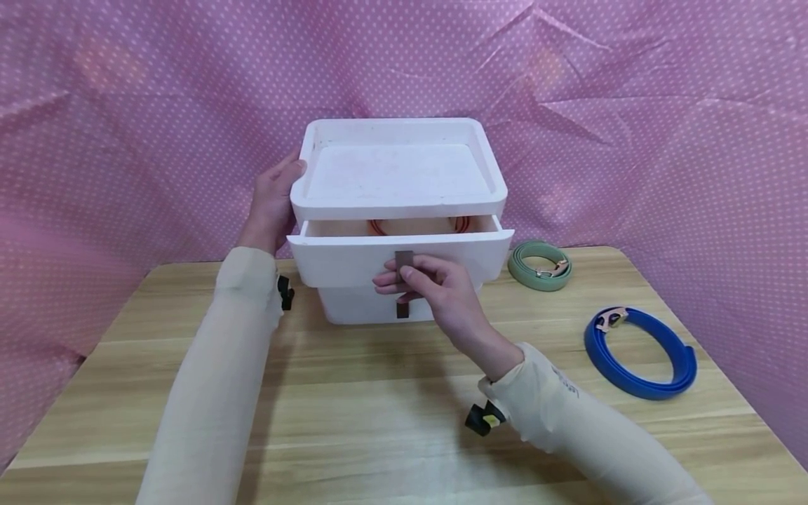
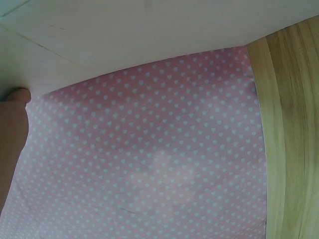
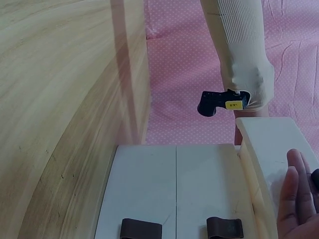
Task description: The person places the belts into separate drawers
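A white drawer cabinet (image 1: 404,172) with a recessed top stands at the back of the table. Its upper drawer (image 1: 341,263) is pulled partly out, and a red coiled band (image 1: 463,224) shows inside. My right hand (image 1: 442,287) pinches the brown pull tab (image 1: 404,261) on that drawer's front, thumb on its near side. In the right wrist view, the fingers (image 3: 299,189) lie beside the drawer front. My left hand (image 1: 274,196) rests against the cabinet's left side, thumb at the top rim; its other fingers are mostly hidden. Only its thumb tip (image 2: 21,94) shows clearly in the left wrist view.
A coiled green belt (image 1: 530,282) lies right of the cabinet, and a coiled blue belt (image 1: 656,389) lies nearer on the wooden table (image 1: 353,435). Two lower drawer fronts (image 3: 144,184) are closed below. Pink dotted cloth (image 1: 221,84) hangs behind and at the sides.
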The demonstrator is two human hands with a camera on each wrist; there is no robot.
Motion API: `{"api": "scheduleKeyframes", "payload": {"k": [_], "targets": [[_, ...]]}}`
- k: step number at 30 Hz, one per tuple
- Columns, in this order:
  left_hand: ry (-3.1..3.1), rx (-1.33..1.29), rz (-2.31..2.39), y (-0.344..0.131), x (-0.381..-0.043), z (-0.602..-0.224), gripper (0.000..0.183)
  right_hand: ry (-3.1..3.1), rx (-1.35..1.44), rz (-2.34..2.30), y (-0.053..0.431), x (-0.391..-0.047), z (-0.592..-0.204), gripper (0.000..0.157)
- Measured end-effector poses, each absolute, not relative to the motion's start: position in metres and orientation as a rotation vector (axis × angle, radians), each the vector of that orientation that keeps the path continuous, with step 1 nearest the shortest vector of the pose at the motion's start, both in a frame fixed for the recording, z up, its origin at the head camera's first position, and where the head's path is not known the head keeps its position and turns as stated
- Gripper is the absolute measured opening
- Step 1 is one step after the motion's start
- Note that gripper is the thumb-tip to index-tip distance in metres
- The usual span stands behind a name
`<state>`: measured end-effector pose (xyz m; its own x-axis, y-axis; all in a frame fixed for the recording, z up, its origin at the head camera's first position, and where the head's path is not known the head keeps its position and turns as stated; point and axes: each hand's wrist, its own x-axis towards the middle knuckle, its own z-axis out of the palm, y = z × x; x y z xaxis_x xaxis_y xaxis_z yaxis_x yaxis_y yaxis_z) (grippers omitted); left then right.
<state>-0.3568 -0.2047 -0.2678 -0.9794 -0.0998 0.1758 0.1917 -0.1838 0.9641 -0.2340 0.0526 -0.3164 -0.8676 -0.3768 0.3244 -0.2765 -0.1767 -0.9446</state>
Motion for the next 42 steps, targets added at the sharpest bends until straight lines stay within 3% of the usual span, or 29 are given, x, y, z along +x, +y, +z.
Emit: {"api": "scheduleKeyframes", "payload": {"k": [42], "targets": [[-1.879,-0.077,-2.245,-0.202,-0.345,-0.273,0.048,1.938,-0.800,-2.236,0.056,-0.234,-0.325,0.028]]}}
